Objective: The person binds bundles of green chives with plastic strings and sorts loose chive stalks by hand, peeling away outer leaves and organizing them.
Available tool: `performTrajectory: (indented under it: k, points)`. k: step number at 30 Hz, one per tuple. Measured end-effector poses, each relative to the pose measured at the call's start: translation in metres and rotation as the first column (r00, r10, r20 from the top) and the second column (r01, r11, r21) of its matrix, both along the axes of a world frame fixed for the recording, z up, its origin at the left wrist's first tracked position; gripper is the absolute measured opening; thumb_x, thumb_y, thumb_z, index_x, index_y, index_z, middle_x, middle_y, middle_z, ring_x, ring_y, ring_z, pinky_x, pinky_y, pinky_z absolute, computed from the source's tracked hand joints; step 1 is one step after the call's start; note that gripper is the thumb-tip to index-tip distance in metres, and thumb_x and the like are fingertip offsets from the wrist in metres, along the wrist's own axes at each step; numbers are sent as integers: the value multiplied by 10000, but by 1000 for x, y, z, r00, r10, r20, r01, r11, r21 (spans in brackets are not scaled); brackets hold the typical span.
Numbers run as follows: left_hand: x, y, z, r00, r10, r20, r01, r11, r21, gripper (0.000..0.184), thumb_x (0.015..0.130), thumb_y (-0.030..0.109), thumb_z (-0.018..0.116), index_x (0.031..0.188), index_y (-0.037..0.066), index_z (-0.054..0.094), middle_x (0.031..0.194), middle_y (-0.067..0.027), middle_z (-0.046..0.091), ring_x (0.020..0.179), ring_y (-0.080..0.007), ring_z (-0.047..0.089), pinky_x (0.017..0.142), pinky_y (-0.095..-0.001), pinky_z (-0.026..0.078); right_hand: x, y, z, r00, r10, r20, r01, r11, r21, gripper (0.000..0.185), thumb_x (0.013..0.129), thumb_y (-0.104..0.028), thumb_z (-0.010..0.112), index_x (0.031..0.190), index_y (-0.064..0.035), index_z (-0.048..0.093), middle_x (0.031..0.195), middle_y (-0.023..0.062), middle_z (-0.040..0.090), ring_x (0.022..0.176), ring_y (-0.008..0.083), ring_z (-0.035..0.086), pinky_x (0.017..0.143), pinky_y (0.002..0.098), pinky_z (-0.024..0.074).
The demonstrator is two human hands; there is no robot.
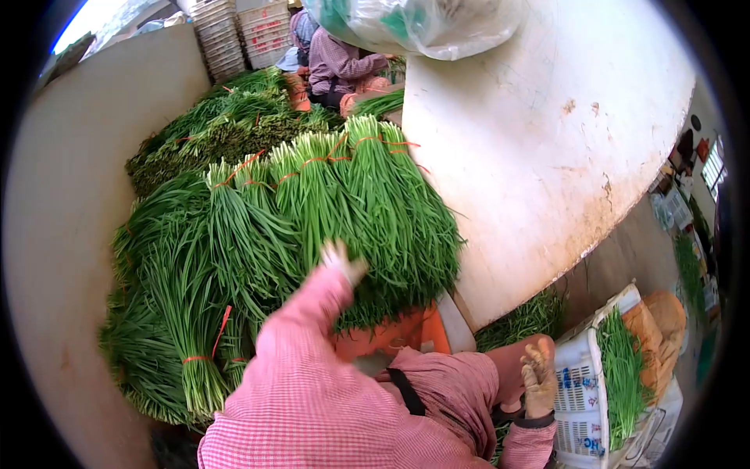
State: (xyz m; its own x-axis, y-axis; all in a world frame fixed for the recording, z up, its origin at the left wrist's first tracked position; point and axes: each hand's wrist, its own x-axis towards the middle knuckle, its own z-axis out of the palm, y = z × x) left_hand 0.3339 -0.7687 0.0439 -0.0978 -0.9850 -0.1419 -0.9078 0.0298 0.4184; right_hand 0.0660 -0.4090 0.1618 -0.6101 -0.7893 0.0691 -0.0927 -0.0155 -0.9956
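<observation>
My left hand (341,263), in a pale glove and smeared by motion, is stretched out over the green leaves of the tied chive bundles (320,187). Its thumb stands apart from the fingers and nothing shows in it; whether it touches the leaves I cannot tell. Orange ties bind the bundles near their pale stem ends, which point away from me. Another chive bundle (205,344) lies at the left, stems toward me. My right hand (539,378), in a soiled glove, is raised beside my knee, fingers apart and loosely bent, holding nothing visible.
A white panel (547,156) stands at the right, with a plastic bag (437,27) at its top. A white crate (580,399) with loose chives (621,375) is at lower right. Behind the pile sits another person (340,66) near stacked crates (217,39). A wall (70,219) borders the left.
</observation>
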Motion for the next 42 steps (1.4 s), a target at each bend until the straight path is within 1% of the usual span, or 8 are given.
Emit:
performTrajectory:
  k: [4,9,14,22,26,30,34,42]
  points:
    - [-30,139,-86,539,-827,157,605,511,610,740,744,502,490,1311,70,291,1329,-160,314,1231,-296,300,1004,-419,233,3,39,-45,997,-27,73,16,989,147,537,781,12,580,1265,-4,349,1143,93,495,901,119,512,796,210,417]
    - [0,159,-178,727,-330,-603,582,762,284,212,798,233,516,953,118,605,863,-107,593,769,-182,543,641,-294,447,-3,78,-72,989,-115,94,95,977,190,399,805,-7,556,1184,35,437,1038,116,549,831,123,536,742,210,439]
    - [-46,91,-47,461,303,-834,38,932,360,170,803,164,570,874,22,632,604,-15,566,457,-71,442,437,-212,379,-1,80,-57,982,-176,72,162,974,160,376,834,-62,536,1182,39,438,986,89,570,805,113,534,733,208,432]
    - [-94,18,-2,188,291,-938,-331,918,219,331,821,94,545,1145,35,513,772,-14,585,545,-69,450,495,-205,380,4,115,-68,967,-254,15,241,932,272,380,851,-71,510,1203,40,417,965,80,572,785,98,531,703,180,426]
    - [-93,-45,-20,414,209,-886,-292,952,88,412,830,113,540,1232,108,449,762,-23,559,563,-89,433,532,-246,396,-3,142,-76,916,-400,32,367,867,336,435,852,-89,518,1239,37,367,1036,108,547,770,99,544,633,179,450]
    - [-104,-92,-30,980,-50,-195,78,988,137,514,825,299,522,1269,89,374,1269,-122,419,1191,-246,376,997,-314,281,17,173,-67,871,-491,-3,480,850,219,322,854,-55,479,1158,53,464,993,143,582,790,142,560,721,234,456]
    - [-161,-84,-61,841,-533,91,539,840,-55,487,829,279,519,1256,84,390,1231,-117,441,1143,-230,398,959,-305,303,79,207,-42,704,-705,90,659,695,286,327,837,-111,539,1137,13,501,1021,70,582,916,115,540,814,225,426]
    - [-278,46,20,559,-759,-333,639,650,-411,433,838,240,513,1228,75,423,1153,-108,485,1046,-197,443,883,-287,346,84,200,-80,535,-843,-60,839,522,156,297,805,-92,579,1084,3,544,903,68,608,816,113,552,728,235,452]
